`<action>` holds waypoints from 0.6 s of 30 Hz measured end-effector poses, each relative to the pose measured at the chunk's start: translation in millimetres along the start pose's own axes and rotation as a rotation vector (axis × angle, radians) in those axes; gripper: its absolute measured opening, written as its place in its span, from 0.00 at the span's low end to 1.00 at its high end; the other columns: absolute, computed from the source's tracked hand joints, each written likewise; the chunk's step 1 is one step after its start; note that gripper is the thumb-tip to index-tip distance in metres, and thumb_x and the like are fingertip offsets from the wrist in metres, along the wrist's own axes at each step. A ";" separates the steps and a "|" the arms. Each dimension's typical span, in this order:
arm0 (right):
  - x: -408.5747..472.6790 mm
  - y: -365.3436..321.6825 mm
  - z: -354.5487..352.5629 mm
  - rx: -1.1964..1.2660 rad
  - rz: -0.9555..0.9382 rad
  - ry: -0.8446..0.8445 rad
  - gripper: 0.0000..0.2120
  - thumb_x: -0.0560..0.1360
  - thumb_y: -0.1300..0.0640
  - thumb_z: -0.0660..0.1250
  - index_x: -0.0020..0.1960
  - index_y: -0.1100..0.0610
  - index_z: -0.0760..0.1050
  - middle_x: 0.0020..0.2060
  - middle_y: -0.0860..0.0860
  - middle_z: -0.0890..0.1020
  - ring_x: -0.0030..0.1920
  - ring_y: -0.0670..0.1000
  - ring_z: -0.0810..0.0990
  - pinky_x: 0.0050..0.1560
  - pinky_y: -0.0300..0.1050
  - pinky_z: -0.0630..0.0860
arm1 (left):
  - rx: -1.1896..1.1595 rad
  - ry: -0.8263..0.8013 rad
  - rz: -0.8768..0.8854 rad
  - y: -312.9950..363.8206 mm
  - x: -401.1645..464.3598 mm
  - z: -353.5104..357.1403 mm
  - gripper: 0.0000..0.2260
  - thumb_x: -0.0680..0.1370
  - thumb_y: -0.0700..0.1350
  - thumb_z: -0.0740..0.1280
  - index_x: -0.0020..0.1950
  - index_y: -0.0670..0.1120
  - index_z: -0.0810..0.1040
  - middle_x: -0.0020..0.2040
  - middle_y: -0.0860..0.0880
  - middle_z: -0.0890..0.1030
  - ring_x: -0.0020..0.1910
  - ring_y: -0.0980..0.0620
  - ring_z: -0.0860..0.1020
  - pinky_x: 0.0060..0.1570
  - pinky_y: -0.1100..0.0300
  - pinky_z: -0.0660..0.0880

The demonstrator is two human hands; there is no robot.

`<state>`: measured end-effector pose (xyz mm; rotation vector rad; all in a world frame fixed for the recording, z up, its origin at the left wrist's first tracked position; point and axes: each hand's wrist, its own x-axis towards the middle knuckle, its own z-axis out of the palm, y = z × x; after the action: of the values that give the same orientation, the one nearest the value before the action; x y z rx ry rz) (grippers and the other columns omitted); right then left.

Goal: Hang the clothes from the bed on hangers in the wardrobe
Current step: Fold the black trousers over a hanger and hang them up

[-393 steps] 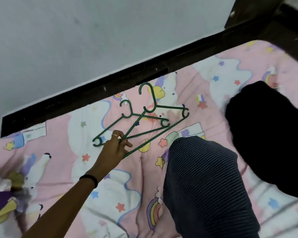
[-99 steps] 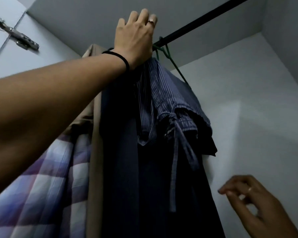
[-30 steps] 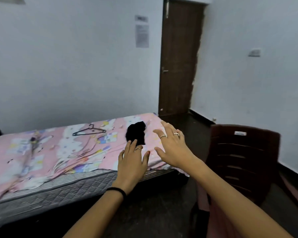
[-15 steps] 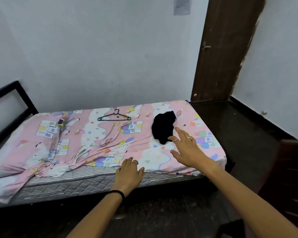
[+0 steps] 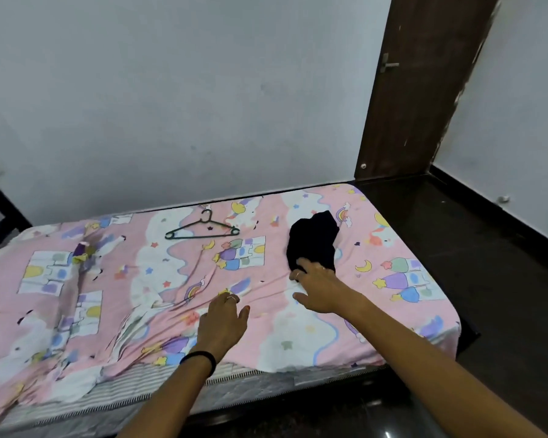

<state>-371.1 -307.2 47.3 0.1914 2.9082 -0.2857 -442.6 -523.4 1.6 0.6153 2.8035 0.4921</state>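
Observation:
A crumpled black garment (image 5: 314,240) lies on the right part of the bed (image 5: 114,279), which has a pink cartoon-print sheet. My right hand (image 5: 321,287) reaches over the sheet with its fingertips touching the garment's near edge, fingers spread, not closed on it. My left hand (image 5: 223,324) hovers flat and open over the sheet near the bed's front middle, holding nothing. A dark green hanger (image 5: 203,230) lies flat near the bed's far edge, left of the garment. The wardrobe is out of view.
A white wall runs behind the bed. A brown door (image 5: 424,83) stands at the back right, with dark floor (image 5: 487,248) to the right of the bed. A black bed-frame rail (image 5: 0,213) rises at the far left. The sheet is rumpled at the front left.
I have moved closer to the bed. My right hand has reached forward to the black garment's edge, and my left hand has advanced from the mattress edge onto the sheet.

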 end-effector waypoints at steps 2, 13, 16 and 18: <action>31.3 9.3 2.8 0.117 0.068 -0.075 0.22 0.81 0.49 0.58 0.72 0.57 0.65 0.71 0.57 0.66 0.68 0.59 0.68 0.64 0.51 0.67 | 0.021 0.010 0.031 -9.9 44.5 -7.7 0.18 0.81 0.53 0.59 0.65 0.43 0.73 0.65 0.48 0.73 0.66 0.47 0.70 0.59 0.54 0.70; 115.9 93.4 101.7 0.331 0.253 -0.536 0.18 0.80 0.51 0.59 0.64 0.62 0.72 0.65 0.58 0.74 0.64 0.58 0.72 0.62 0.49 0.69 | 0.098 -0.398 -0.009 0.1 178.2 47.2 0.21 0.81 0.54 0.59 0.70 0.44 0.68 0.71 0.45 0.68 0.70 0.45 0.66 0.66 0.52 0.66; 155.9 125.3 109.4 0.392 0.312 -0.526 0.17 0.80 0.50 0.59 0.61 0.60 0.73 0.64 0.58 0.74 0.64 0.57 0.72 0.62 0.49 0.69 | 0.064 -0.449 -0.007 12.7 209.4 60.0 0.21 0.81 0.53 0.60 0.70 0.44 0.68 0.71 0.46 0.68 0.70 0.48 0.66 0.67 0.56 0.64; 186.7 155.7 114.7 0.439 0.355 -0.497 0.15 0.79 0.52 0.60 0.59 0.61 0.74 0.62 0.58 0.76 0.62 0.57 0.74 0.61 0.48 0.70 | 0.069 -0.469 -0.014 20.2 244.7 68.9 0.20 0.81 0.52 0.61 0.70 0.44 0.68 0.71 0.46 0.69 0.70 0.48 0.66 0.66 0.58 0.63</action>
<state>-506.1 -159.1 -131.9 0.6006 2.2385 -0.7789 -632.0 -379.6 -90.4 0.6298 2.3832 0.2115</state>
